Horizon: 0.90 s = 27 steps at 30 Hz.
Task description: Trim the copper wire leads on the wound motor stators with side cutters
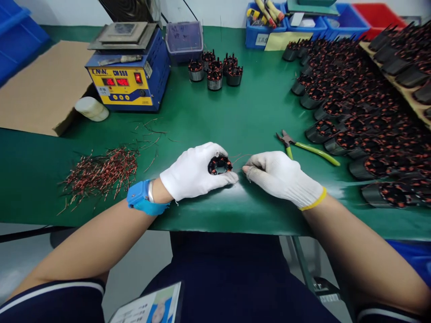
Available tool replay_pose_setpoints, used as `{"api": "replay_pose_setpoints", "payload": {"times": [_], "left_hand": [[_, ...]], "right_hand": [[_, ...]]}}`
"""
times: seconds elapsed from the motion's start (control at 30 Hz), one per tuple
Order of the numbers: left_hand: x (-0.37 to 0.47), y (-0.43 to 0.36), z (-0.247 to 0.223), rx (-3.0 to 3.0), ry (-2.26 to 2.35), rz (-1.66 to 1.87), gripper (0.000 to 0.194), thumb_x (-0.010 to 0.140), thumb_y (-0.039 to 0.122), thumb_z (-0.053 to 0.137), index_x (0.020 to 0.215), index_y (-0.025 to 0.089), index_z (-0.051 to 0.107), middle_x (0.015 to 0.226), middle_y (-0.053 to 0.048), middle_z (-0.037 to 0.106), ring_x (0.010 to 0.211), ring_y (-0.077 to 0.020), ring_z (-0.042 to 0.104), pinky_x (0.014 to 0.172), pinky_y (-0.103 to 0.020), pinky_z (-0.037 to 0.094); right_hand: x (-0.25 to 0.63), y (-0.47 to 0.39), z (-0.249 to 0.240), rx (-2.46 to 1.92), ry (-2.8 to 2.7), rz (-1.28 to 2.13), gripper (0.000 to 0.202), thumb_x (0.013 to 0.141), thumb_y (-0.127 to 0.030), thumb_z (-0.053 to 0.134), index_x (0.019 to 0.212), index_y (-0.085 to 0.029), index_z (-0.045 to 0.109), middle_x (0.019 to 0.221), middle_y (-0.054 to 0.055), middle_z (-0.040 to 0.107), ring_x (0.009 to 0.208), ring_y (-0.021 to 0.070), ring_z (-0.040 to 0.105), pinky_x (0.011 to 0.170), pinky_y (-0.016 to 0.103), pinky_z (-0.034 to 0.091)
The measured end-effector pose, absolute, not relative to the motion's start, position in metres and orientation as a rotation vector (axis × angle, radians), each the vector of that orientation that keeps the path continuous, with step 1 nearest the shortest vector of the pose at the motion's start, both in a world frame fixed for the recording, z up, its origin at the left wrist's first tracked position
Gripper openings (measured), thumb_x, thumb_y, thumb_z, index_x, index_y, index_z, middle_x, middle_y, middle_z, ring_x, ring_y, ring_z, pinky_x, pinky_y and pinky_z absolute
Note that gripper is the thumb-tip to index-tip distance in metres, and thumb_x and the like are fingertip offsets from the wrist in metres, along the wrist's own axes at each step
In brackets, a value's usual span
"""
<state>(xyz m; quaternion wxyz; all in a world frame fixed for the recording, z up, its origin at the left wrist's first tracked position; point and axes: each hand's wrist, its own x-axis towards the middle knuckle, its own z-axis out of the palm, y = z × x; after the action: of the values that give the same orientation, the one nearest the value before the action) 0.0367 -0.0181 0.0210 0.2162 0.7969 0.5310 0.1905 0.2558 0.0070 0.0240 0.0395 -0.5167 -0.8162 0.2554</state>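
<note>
My left hand [195,172], in a white glove with a blue wrist strap behind it, grips a small black stator with copper windings [220,165] on the green mat [215,121]. My right hand [281,177], also gloved, pinches the thin copper wire leads [239,159] that stick out from the stator's right side. Both hands rest near the table's front edge.
Green-handled cutters [305,147] lie right of my right hand. Rows of several wound stators [357,112] fill the right side; a small group [215,72] stands at the back. A blue-yellow solder unit [129,74], cut wire scraps [101,172], cardboard [40,87] and blue bins [286,22] surround.
</note>
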Motion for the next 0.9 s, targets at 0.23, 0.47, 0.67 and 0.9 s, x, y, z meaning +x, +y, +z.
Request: {"api": "replay_pose_setpoints", "payload": {"times": [0.23,0.47,0.67,0.9], "left_hand": [[0.047,-0.022,0.02,2.415,1.482,0.391,0.036,0.082,0.04,0.055,0.109,0.017,0.055,0.103,-0.007,0.062,0.092,-0.0238,0.058,0.078,-0.037,0.046],[0.056,-0.022,0.011,2.466,1.549,0.407,0.037,0.086,0.044,0.049,0.107,0.015,0.056,0.097,-0.009,0.062,0.088,-0.0247,0.056,0.077,-0.038,0.046],[0.059,-0.02,0.016,2.456,1.516,0.338,0.026,0.08,0.029,0.048,0.101,0.015,0.056,0.094,-0.008,0.06,0.085,-0.0241,0.054,0.072,-0.037,0.045],[0.066,-0.02,0.012,2.421,1.592,0.414,0.018,0.078,0.028,0.046,0.089,0.018,0.055,0.085,-0.006,0.059,0.08,-0.0224,0.052,0.069,-0.035,0.043]], "right_hand": [[0.244,0.009,0.021,-1.665,-2.38,0.804,0.033,0.086,-0.044,0.047,0.084,-0.023,0.072,0.069,0.001,0.067,0.06,0.0161,0.056,0.05,0.027,0.028],[0.249,0.009,0.023,-1.541,-2.227,0.779,0.029,0.087,-0.039,0.05,0.086,-0.02,0.073,0.073,0.001,0.069,0.067,0.0165,0.061,0.058,0.026,0.039],[0.248,0.011,0.022,-1.474,-2.316,0.547,0.028,0.089,-0.035,0.048,0.091,-0.021,0.072,0.087,0.005,0.071,0.08,0.0207,0.064,0.069,0.03,0.045],[0.254,0.019,0.02,-1.504,-2.166,0.863,0.027,0.084,-0.042,0.057,0.089,-0.02,0.071,0.074,0.002,0.071,0.065,0.0177,0.062,0.058,0.029,0.044]]}}
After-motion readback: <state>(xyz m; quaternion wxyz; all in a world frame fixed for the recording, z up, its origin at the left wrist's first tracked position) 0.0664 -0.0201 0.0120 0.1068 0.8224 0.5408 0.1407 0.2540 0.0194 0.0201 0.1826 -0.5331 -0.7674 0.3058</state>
